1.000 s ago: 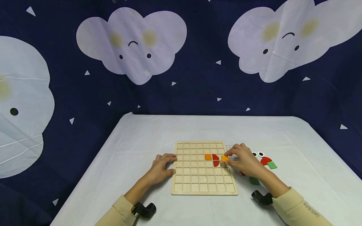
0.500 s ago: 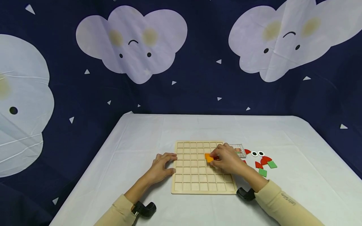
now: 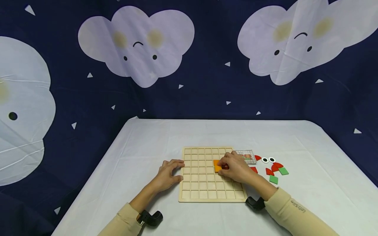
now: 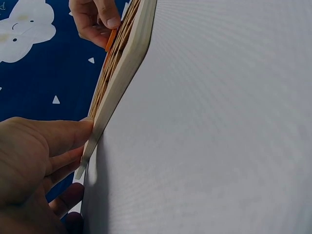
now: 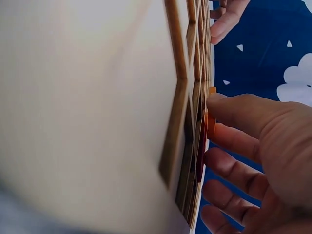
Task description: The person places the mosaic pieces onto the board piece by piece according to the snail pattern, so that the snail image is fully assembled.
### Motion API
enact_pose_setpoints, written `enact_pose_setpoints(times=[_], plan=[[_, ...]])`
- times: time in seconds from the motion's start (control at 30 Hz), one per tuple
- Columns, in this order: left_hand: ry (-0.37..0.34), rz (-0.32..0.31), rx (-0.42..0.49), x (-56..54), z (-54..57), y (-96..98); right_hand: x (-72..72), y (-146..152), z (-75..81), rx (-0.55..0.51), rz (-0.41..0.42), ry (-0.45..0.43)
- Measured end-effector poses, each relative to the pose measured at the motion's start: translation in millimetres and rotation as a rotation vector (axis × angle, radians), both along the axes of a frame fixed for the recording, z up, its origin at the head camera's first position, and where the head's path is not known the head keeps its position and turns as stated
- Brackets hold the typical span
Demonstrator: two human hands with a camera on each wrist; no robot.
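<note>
Moved left, orange square, edges along grid, right hand pinching it; left hand spread, touching board.

Left fingers touching board, right fingers pinching orange piece

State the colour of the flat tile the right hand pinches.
Orange flat tile, clearest in head view.

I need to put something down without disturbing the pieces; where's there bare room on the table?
The table is bare beyond the board and left of the left hand. It's crowded right of the board: picture card, round eye pieces, red pieces and green squares.
</note>
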State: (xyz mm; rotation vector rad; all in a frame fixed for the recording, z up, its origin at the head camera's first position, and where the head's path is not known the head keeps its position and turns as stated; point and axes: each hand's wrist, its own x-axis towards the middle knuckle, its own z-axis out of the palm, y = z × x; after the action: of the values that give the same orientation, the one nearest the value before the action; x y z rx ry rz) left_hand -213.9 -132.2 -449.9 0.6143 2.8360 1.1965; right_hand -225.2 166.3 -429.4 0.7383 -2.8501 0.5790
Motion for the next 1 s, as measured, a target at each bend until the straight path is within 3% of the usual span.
enact_pose_setpoints(times=[0.77, 1.0], plan=[[0.002, -0.003, 0.022, 0.7, -0.3, 0.3, 1.7, 3, 2.7, -0.013, -0.018, 0.048], [-0.004, 0.000, 0.030, 1.2, -0.5, 0.1, 3.1, 21, 12.4, -0.048, -0.114, -0.023]])
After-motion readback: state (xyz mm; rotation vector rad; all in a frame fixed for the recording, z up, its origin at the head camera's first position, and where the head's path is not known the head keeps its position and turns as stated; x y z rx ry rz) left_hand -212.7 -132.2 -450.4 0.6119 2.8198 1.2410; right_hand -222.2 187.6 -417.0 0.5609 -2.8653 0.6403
